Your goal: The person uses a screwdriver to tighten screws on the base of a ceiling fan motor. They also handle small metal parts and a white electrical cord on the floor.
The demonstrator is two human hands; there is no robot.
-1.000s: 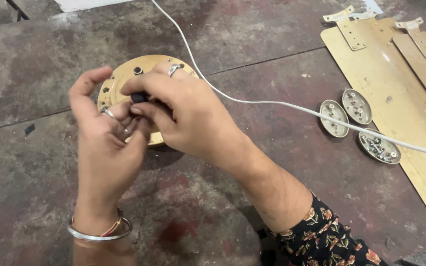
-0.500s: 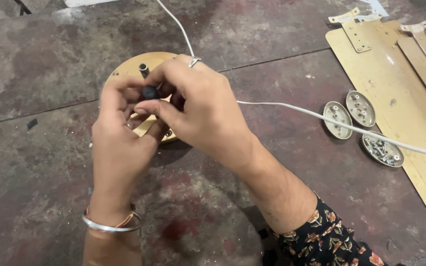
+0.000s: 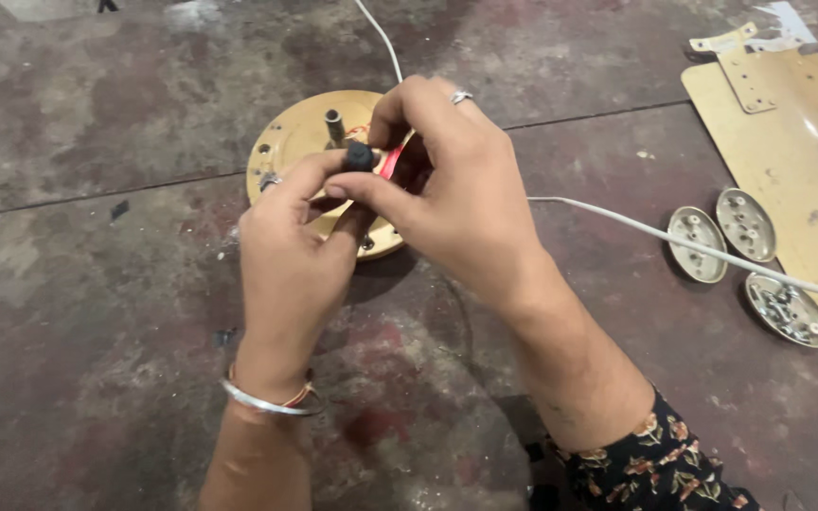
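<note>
Head view, from my remote seat: both hands meet over a round gold disc [image 3: 291, 142] lying flat on the stained floor [image 3: 97, 312], w/ a short metal post [image 3: 333, 126] standing upright near its centre. Left hand [image 3: 291, 260], steel bangle [image 3: 267, 402] at the wrist, and right hand [image 3: 461, 203], ring on one finger, are pressed close together, fingertips pinching a small black part [image 3: 360, 155] just above the disc, right beside the post. The part is too small and too covered for me to tell its long axis or which way it points. Red wire [image 3: 390, 161] shows betw. the fingers. A white cable [image 3: 693, 244] runs off to the right, passing over three small round metal caps [image 3: 745, 222]. Flat wooden blades [image 3: 788, 142] w/ metal brackets lie at the right edge.
</note>
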